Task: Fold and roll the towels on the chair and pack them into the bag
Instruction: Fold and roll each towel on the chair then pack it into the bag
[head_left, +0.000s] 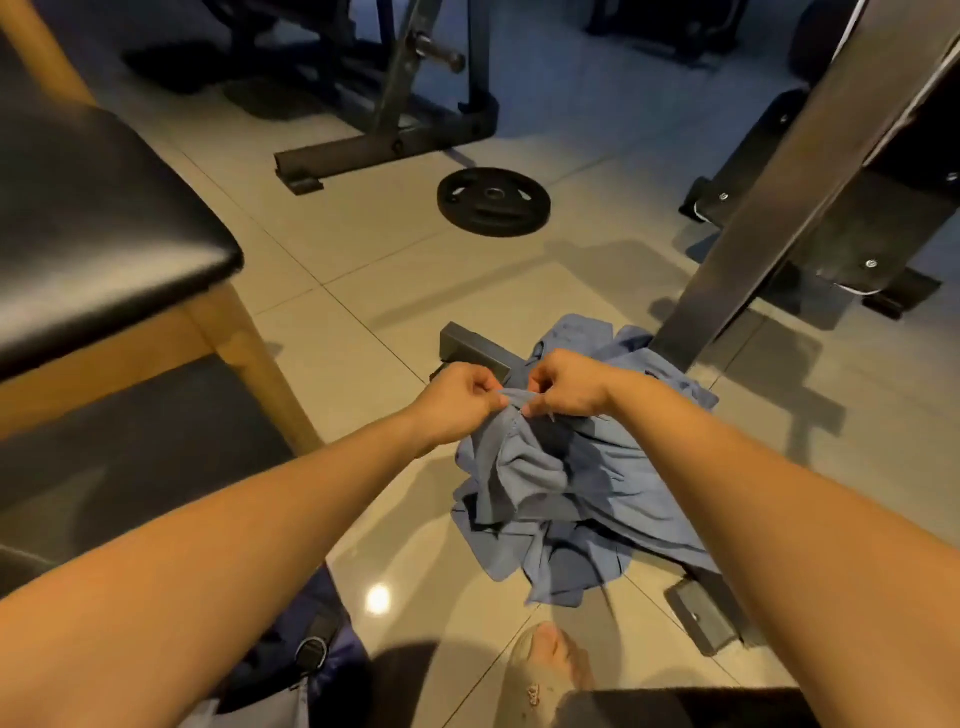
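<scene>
A crumpled blue towel (576, 488) hangs from both my hands, and its lower part is heaped on the tiled floor over a metal frame foot. My left hand (457, 400) and my right hand (563, 384) pinch the same top edge of the towel, close together, fingers closed on the cloth. More blue cloth lies behind my right hand. The chair (104, 218) with a black padded seat and wooden legs stands at the left. A dark bag (311, 649) with a strap and buckle sits on the floor at the bottom, under my left forearm.
A black weight plate (493, 201) lies flat on the floor ahead. A gym machine frame (384, 150) stands at the back, and a slanted dark metal beam (779, 218) rises at the right. A foot (550, 660) is at the bottom edge.
</scene>
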